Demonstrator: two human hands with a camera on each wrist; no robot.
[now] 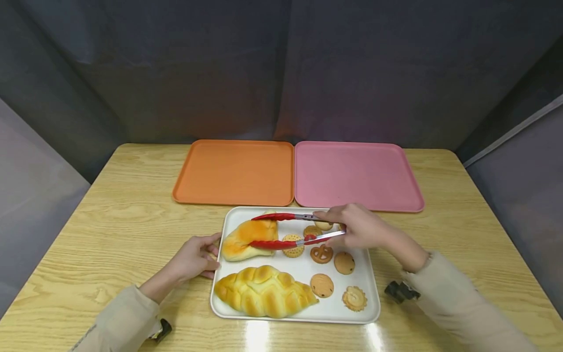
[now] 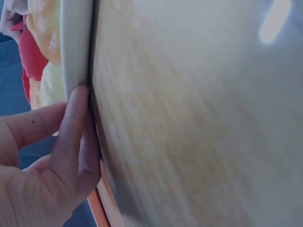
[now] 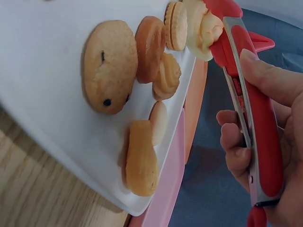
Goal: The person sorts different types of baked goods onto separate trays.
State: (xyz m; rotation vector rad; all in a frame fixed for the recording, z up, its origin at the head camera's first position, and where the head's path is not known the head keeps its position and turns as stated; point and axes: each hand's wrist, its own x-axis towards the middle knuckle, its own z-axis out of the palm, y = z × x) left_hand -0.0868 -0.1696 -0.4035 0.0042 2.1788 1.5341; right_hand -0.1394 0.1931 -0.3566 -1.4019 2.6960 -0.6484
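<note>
My right hand point(image 1: 362, 227) grips a pair of metal tongs point(image 3: 253, 109) with red grips and red tips. The tips lie one on each side of a smooth golden bread point(image 1: 246, 237) in the upper left of a white tray point(image 1: 296, 313); whether they press on it, I cannot tell. My left hand point(image 1: 195, 256) holds the tray's left rim, fingertips against the edge in the left wrist view. Below the smooth bread lies a braided loaf point(image 1: 266, 292). Right of the breads are several cookies, among them a pretzel point(image 1: 321, 253) and a fluted tart-like cookie point(image 1: 354, 298).
An orange tray point(image 1: 235, 171) and a pink tray point(image 1: 354, 173) sit side by side behind the white tray, toward the back edge of the wooden table point(image 1: 101, 234). A dark curtain point(image 1: 281, 73) hangs behind the table.
</note>
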